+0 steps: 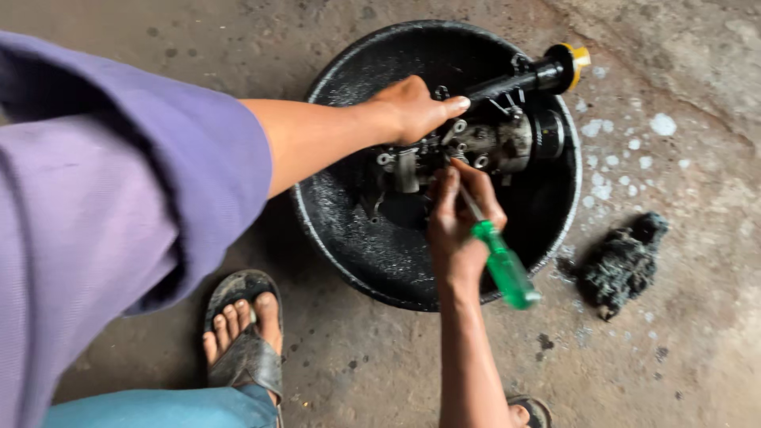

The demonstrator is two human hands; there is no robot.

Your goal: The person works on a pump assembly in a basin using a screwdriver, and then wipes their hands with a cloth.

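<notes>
Greasy metal assembly [483, 143] in black basin [349, 230], left hand [412, 107] probably gripping it, right hand [460, 214] fingers clenching green-handled screwdriver [499, 261]

head view: worn on the head, aimed steeply down, close above basin [349, 238] at 12 o'clock.

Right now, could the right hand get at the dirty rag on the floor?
Probably yes. The rag lies on bare concrete just outside the basin rim, nothing between it and the right hand. But that hand's grip is full with the screwdriver, so it would need freeing first.
</notes>
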